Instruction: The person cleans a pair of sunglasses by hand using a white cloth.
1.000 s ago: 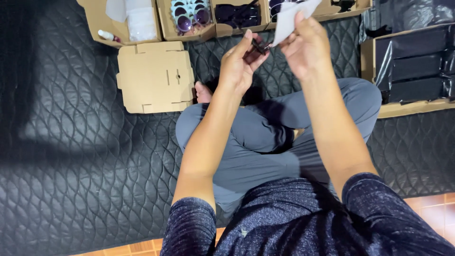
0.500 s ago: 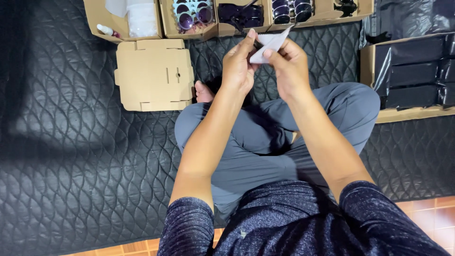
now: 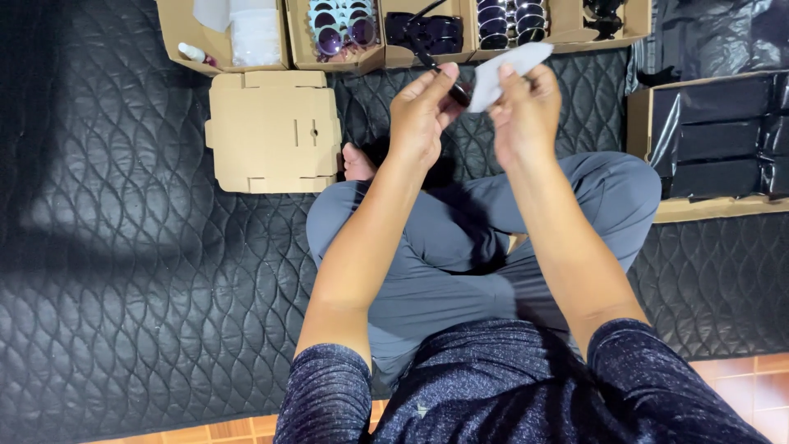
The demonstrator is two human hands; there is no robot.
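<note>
My left hand (image 3: 421,111) pinches a pair of dark sunglasses (image 3: 454,89); one thin black arm of the glasses sticks up toward the boxes. My right hand (image 3: 526,111) presses a small white cloth (image 3: 508,70) against the glasses' lens. Both hands are raised in front of me, above my crossed legs in grey trousers (image 3: 460,247). Most of the glasses is hidden behind my fingers and the cloth.
A flat folded cardboard box (image 3: 275,130) lies on the black quilted mat (image 3: 123,271) to the left. Open cardboard boxes (image 3: 337,29) with several sunglasses line the far edge. A carton of black cases (image 3: 723,136) stands at the right.
Both hands have drawn closer together and a little lower; the white cloth, held up high by my right hand before, now rests against the glasses.
</note>
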